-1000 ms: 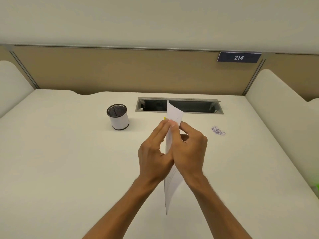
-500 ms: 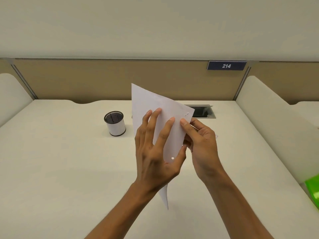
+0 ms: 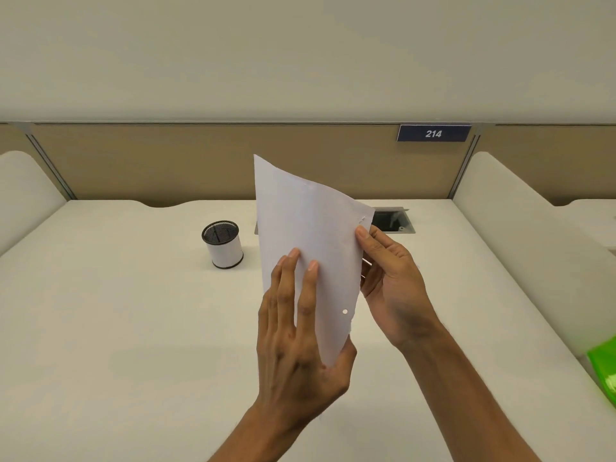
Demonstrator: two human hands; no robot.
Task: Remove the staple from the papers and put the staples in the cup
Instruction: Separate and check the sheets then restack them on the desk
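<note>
left hand [image 3: 296,331] is clamping the papers [image 3: 306,248] upright while right hand [image 3: 388,278] is pinching the stapled corner, ideally prying gently.

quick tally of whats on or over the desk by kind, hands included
hands: 2, left hand and right hand, both holding the papers
papers: 1 held stack
cup: 1 mesh cup
green item at the right edge: 1
number sign: 1
total: 6
</note>
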